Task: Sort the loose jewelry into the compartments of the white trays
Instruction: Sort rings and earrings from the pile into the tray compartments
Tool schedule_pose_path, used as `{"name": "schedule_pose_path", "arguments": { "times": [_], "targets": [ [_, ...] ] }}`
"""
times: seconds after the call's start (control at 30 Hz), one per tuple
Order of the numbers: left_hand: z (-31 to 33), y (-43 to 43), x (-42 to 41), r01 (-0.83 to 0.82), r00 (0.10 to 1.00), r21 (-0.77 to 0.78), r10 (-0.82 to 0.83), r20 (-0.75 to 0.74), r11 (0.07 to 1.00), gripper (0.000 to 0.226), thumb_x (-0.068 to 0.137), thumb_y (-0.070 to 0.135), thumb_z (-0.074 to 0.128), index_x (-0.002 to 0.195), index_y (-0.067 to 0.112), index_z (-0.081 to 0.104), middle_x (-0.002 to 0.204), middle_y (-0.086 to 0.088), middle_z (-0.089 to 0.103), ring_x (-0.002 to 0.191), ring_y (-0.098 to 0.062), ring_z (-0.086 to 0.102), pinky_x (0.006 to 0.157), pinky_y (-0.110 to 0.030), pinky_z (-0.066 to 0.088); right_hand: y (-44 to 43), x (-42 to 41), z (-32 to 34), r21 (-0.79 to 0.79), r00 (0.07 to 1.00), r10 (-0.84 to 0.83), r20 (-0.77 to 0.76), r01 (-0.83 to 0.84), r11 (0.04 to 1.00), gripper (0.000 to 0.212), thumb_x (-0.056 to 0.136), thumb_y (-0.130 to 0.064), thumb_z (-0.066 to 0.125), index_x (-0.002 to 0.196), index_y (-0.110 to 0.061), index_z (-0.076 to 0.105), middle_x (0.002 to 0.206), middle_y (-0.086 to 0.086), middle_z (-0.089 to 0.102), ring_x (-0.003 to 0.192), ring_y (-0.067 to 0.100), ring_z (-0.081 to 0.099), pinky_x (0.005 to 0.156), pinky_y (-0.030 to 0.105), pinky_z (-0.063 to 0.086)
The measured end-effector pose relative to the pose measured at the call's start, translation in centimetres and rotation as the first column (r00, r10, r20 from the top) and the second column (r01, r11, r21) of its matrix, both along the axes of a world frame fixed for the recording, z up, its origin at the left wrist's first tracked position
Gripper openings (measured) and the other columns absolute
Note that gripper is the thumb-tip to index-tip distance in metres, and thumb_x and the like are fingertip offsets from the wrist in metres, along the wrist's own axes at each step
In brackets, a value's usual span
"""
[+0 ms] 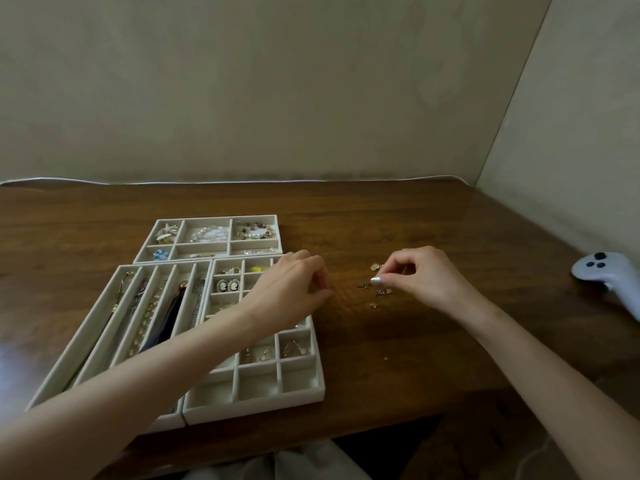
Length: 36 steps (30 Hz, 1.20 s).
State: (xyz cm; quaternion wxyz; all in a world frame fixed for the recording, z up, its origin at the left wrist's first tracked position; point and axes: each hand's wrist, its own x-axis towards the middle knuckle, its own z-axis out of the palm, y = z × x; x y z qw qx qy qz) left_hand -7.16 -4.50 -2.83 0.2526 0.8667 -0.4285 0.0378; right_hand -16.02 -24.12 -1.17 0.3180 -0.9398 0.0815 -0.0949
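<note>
We see the right hand's [422, 277] thumb and forefinger drawn into a narrow pinch, the pale thumbnail pointing down at the table. The tips meet at the near-left edge of the loose jewelry [379, 289], a small scatter of gold pieces lying just beside and below them. We cannot tell whether a piece is already caught between them. One stray piece lies apart, nearer to us.

The left hand [291, 285] has its fingers curled inward. It hovers over the right edge of the grid tray [252, 408], well apart from the scatter. We cannot tell if it holds anything.

Left of the grid tray, touching it, lies the long-slot tray [78, 336] with necklaces. Behind both sits the back tray [214, 217] with bracelets and beads. All rest on the wooden table [398, 216]. A white game controller [602, 275] lies at the far right.
</note>
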Motion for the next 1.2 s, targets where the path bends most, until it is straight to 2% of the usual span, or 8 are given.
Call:
{"name": "schedule_pose_path", "arguments": {
  "times": [0.23, 0.47, 0.67, 0.8, 0.93, 1.0, 1.1, 1.2],
  "targets": [
    [-0.6, -2.9, 0.5, 0.048, 0.999, 0.099, -0.048, 0.0, 0.994, 0.009, 0.086, 0.025, 0.061, 0.092, 0.017, 0.06, 0.105, 0.0, 0.056, 0.098, -0.014, 0.049, 0.085, -0.03, 0.046, -3.8, -0.5, -2.2, 0.023, 0.995, -0.103, 0.002, 0.103, 0.994, 0.008, 0.082, -0.018, 0.071, 0.082, -0.026, 0.068, 0.086, -0.013, 0.065, 0.078, -0.001, 0.056, 0.065, 0.014, 0.037],
    [-1.5, -5.8, 1.7, 0.04, 0.993, 0.201, -0.017, -0.114, 0.979, 0.022, 0.088, 0.027, 0.059, 0.107, 0.017, 0.055, 0.113, -0.003, 0.053, 0.103, -0.018, 0.053, 0.092, -0.034, 0.047, -6.5, 0.2, -3.3, -0.013, 0.984, -0.176, 0.002, 0.176, 0.984, 0.01, 0.083, -0.015, 0.07, 0.086, -0.024, 0.069, 0.083, -0.014, 0.061, 0.074, -0.001, 0.053, 0.061, 0.012, 0.034],
    [-1.7, -8.2, 2.5, -0.011, 0.99, 0.158, 0.032, -0.136, 0.987, 0.019, 0.091, 0.021, 0.054, 0.11, 0.017, 0.054, 0.113, -0.004, 0.055, 0.102, -0.018, 0.053, 0.088, -0.032, 0.047, -6.4, 1.9, -3.3, -0.015, 0.988, -0.153, 0.005, 0.153, 0.988, 0.013, 0.085, -0.014, 0.068, 0.093, -0.024, 0.069, 0.085, -0.01, 0.061, 0.076, 0.001, 0.055, 0.061, 0.012, 0.036],
    [-1.6, -9.3, 2.7, 0.002, 0.99, 0.136, 0.017, -0.14, 0.991, 0.017, 0.089, 0.02, 0.058, 0.106, 0.02, 0.058, 0.112, -0.001, 0.054, 0.103, -0.017, 0.053, 0.086, -0.032, 0.048, -5.4, 3.9, -2.6, -0.071, 0.997, -0.066, 0.05, 0.07, 0.995, 0.014, 0.085, -0.014, 0.068, 0.091, -0.026, 0.07, 0.087, -0.011, 0.057, 0.077, -0.001, 0.051, 0.063, 0.011, 0.034],
    [-1.8, -9.4, 3.1, 0.021, 0.989, 0.206, 0.01, -0.149, 0.978, 0.024, 0.083, 0.027, 0.067, 0.104, 0.021, 0.057, 0.111, -0.001, 0.054, 0.103, -0.017, 0.053, 0.085, -0.03, 0.047, -4.4, 4.3, -1.6, -0.051, 0.996, 0.035, -0.087, -0.039, 0.998, 0.009, 0.084, -0.02, 0.069, 0.091, -0.025, 0.068, 0.097, -0.01, 0.06, 0.087, 0.001, 0.052, 0.073, 0.018, 0.039],
    [-1.8, -9.2, 3.4, 0.029, 0.989, 0.223, 0.004, -0.146, 0.974, 0.019, 0.081, 0.027, 0.068, 0.096, 0.022, 0.057, 0.108, -0.001, 0.055, 0.102, -0.018, 0.054, 0.083, -0.031, 0.047, -4.2, 4.0, -1.4, -0.007, 0.984, 0.068, -0.164, -0.07, 0.998, 0.013, 0.08, -0.023, 0.073, 0.092, -0.026, 0.069, 0.101, -0.011, 0.062, 0.092, 0.002, 0.054, 0.074, 0.019, 0.04],
    [-1.7, -8.9, 3.5, 0.033, 0.989, 0.233, 0.002, -0.149, 0.972, 0.015, 0.081, 0.026, 0.068, 0.087, 0.023, 0.054, 0.105, -0.001, 0.054, 0.098, -0.017, 0.053, 0.084, -0.032, 0.047, -4.0, 3.5, -1.5, -0.05, 0.974, 0.065, -0.215, -0.077, 0.996, 0.018, 0.075, -0.024, 0.078, 0.088, -0.028, 0.068, 0.09, -0.021, 0.055, 0.085, -0.001, 0.051, 0.068, 0.017, 0.038],
    [-1.5, -8.6, 3.4, 0.035, 0.989, 0.218, -0.003, -0.148, 0.975, 0.014, 0.082, 0.025, 0.068, 0.086, 0.021, 0.055, 0.099, 0.002, 0.052, 0.091, -0.014, 0.051, 0.081, -0.03, 0.047, -4.0, 3.5, -1.9, -0.102, 0.979, 0.034, -0.201, -0.055, 0.993, 0.017, 0.072, -0.024, 0.08, 0.082, -0.028, 0.067, 0.087, -0.017, 0.056, 0.086, 0.003, 0.053, 0.07, 0.022, 0.04]
  ]
}}
